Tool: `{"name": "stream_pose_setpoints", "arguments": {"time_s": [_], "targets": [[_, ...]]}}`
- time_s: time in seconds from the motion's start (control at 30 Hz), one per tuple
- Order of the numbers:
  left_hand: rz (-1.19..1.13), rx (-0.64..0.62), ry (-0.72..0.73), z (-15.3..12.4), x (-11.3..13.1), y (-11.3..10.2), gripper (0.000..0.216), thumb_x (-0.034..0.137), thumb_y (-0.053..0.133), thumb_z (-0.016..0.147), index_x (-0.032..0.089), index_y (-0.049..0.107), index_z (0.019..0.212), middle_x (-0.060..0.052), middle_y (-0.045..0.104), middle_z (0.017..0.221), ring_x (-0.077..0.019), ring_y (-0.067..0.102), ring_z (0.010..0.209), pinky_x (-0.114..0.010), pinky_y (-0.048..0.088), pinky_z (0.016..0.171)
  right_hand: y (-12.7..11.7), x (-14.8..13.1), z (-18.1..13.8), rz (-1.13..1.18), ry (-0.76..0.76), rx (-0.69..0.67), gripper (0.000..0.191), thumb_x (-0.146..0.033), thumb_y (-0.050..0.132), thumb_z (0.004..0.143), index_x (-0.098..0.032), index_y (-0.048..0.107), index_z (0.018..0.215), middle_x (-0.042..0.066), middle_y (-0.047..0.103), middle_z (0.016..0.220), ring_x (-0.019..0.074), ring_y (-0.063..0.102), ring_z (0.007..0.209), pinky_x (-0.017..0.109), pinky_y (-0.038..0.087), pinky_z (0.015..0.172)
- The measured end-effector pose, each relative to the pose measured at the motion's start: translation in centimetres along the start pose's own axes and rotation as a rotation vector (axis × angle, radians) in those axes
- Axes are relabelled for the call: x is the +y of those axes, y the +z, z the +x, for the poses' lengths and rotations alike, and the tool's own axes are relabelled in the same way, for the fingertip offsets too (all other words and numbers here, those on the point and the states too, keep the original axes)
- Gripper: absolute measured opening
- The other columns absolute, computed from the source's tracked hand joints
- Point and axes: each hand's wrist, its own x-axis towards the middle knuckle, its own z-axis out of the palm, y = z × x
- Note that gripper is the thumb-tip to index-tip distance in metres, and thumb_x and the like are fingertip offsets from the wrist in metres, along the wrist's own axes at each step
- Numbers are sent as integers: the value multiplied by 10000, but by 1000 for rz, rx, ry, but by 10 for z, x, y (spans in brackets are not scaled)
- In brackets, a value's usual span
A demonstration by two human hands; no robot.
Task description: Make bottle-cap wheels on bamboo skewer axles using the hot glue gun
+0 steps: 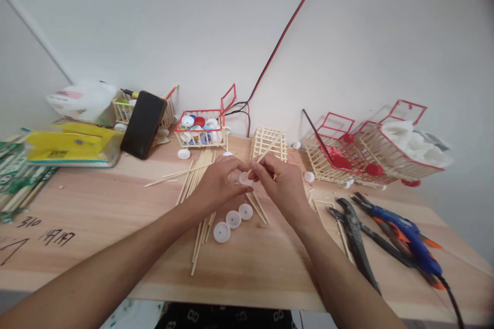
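Over the middle of the table, my left hand (pixel 219 180) is closed, pinching a white bottle cap (pixel 244 179) between thumb and fingers. Beside it, my right hand (pixel 283 185) grips a thin wooden stick (pixel 266 152), whose lower end meets the cap; whether it passes through cannot be told. Below the hands, three white caps (pixel 233 219) lie in a slanting row, each with a small mark at its centre. Loose wooden sticks (pixel 198 236) are spread under and beside my left hand. Just behind my right hand stands a plain stick basket (pixel 270 139), partly hidden.
Pliers (pixel 353 226) and a blue glue gun (pixel 405 231) with a cord lie at right. Red-trimmed stick carts (pixel 332 157) stand along the wall, one holding coloured caps (pixel 198 122). A phone (pixel 142 123) leans at left near a yellow packet (pixel 73 146) and bundled sticks (pixel 19 180).
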Motion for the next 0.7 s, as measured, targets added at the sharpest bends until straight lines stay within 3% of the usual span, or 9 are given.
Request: {"name": "stream_pose_setpoints", "arguments": {"time_s": [0.7], "targets": [[-37, 5, -20, 0, 0, 2, 211, 261, 751, 708, 214, 660, 892, 0, 656, 943, -190, 571, 938, -317, 405, 846, -2, -1, -1, -179, -73, -62, 210, -292, 525, 900, -190, 579, 724, -14, 613, 638, 109, 524, 585, 218, 316, 550]]}}
